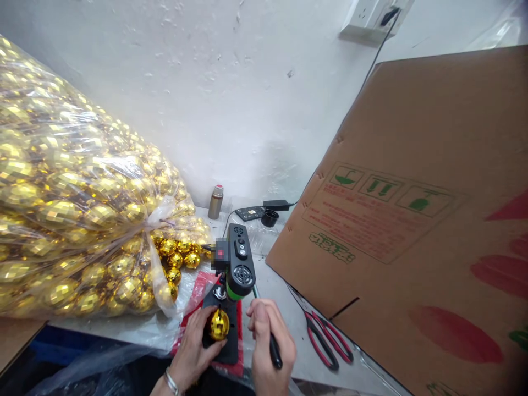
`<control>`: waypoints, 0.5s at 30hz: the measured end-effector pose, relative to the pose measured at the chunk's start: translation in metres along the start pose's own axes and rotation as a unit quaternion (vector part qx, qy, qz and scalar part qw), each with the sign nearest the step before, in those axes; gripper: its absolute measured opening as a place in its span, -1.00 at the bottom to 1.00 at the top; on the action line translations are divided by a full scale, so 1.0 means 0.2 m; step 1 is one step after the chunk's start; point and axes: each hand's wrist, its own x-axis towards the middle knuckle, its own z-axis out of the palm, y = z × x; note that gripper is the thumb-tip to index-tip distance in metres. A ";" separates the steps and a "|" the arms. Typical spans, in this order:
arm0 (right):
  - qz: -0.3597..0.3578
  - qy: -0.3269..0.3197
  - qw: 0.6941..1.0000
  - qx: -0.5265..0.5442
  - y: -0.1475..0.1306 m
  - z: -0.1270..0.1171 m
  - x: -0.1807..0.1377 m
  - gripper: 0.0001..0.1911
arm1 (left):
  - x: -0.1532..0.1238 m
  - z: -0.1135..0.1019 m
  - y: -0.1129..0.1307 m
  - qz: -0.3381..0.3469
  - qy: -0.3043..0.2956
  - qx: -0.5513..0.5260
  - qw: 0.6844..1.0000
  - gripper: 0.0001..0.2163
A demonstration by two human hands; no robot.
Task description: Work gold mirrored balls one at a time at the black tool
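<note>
Towering at the right edge, 1 large cardboard box (412, 132) carries green and red print, including 3 framed symbols. Opposite bulges 1 big clear plastic bag (160, 213), gathered at a neck. Between them stands 1 black machine (242, 263) with 2 round grilles, above 1 black base plate (231, 341). 2 bare hands work there: the right hand (270, 341) is closed around 1 black handle (275, 355); the left hand (196, 335), with 1 bracelet (170, 381) at its wrist, curls thumb and fingers about 1 faceted gold ball (219, 325), held over the plate. 1 pair of pliers (317, 334) with red and black handles lies right of the hands. Farther back are 1 small bottle (215, 204) with a red-topped cap, 1 black adapter (276, 205) and 1 black ring-shaped piece (270, 218).

Pale tabletop (295, 324) meets a scuffed white wall (264, 99) bearing 1 socket panel (371, 19). Red sheeting (202, 283) lies beneath the plate.

Gold balls beyond counting fill the bag, and more (192, 260) cluster beside its neck; the box's contents are hidden.
</note>
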 end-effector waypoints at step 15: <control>0.075 0.069 0.993 0.060 -0.07 0.10 -0.09 -0.65 | 0.82 -0.25 0.11 -0.220 -0.008 0.333 0.917 -0.74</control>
